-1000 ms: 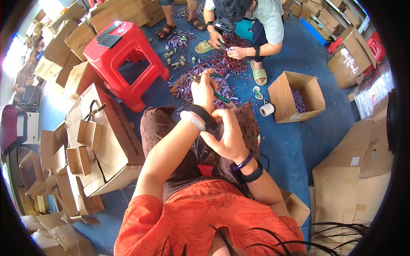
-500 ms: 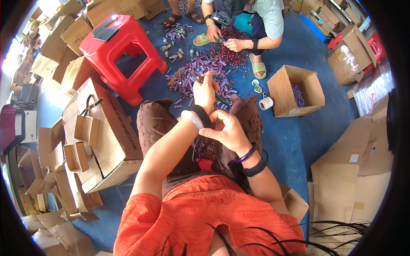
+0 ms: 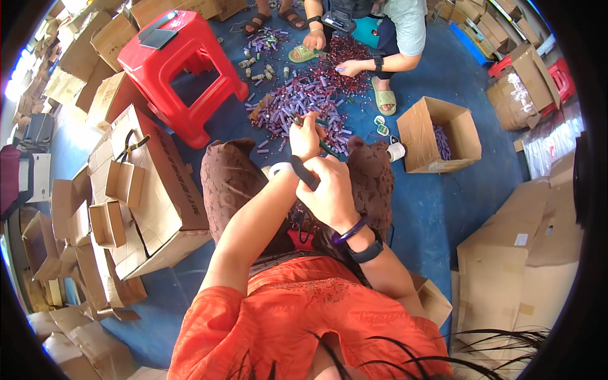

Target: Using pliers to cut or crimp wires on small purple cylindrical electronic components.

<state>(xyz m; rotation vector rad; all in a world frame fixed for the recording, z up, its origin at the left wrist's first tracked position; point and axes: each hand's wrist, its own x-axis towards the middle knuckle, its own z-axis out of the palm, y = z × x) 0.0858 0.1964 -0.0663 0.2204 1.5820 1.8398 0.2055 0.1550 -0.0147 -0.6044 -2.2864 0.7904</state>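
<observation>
My left hand (image 3: 305, 138) is closed around a pair of pliers with green handles (image 3: 329, 150), above a heap of small purple cylinders (image 3: 292, 104) on the floor. Its fingers partly hide the tool. A black wristband (image 3: 305, 172) and a white ring-shaped band (image 3: 280, 168) circle my left wrist. My right hand (image 3: 329, 190) grips the black wristband, fingers and thumb pressed against it. On my right wrist sit a purple bangle and another black band.
Across the heap, a co-worker's hands (image 3: 349, 68) work over dark red bits. A red stool (image 3: 183, 69) with a phone stands left. An open carton (image 3: 421, 142) holding purple cylinders is at right. Cardboard boxes (image 3: 158, 196) line both sides; a cutting tool (image 3: 132, 145) rests on one.
My right hand has moved up and over the left wrist, now showing its back while gripping the wristband. The co-worker's hands have moved apart.
</observation>
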